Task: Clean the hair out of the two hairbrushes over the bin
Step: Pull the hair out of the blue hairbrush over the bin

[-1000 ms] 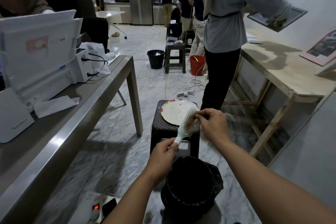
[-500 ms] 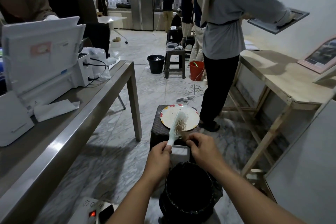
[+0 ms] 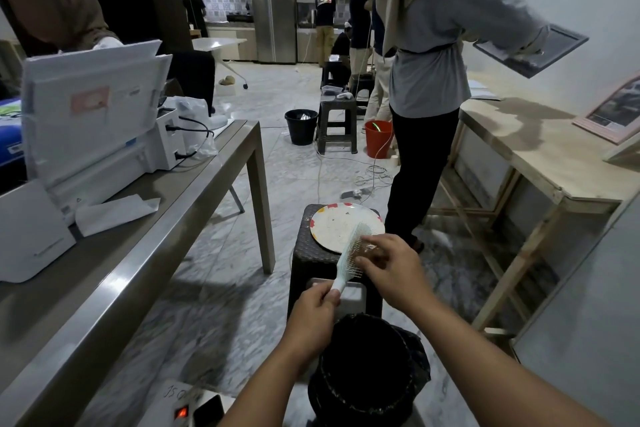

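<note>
My left hand (image 3: 311, 317) grips the handle of a pale mint hairbrush (image 3: 349, 258), held tilted up to the right above the black-lined bin (image 3: 367, 374). A brown tuft of hair (image 3: 365, 250) sits in the bristles near the head's top. My right hand (image 3: 391, 269) is at the bristles, fingers pinched on that hair. The bin stands on the floor just below both hands. A second hairbrush is not visible.
A dark stool (image 3: 313, 260) behind the bin carries a white plate (image 3: 341, 224). A grey table (image 3: 166, 218) with a printer (image 3: 93, 121) runs along the left, a wooden table (image 3: 540, 156) along the right. A person (image 3: 429, 87) stands just beyond the stool. A device with a red light (image 3: 181, 411) lies at bottom left.
My right hand dropped toward the bin, then came back up to the bristles and now pinches the hair tuft. The left hand kept its hold on the handle.
</note>
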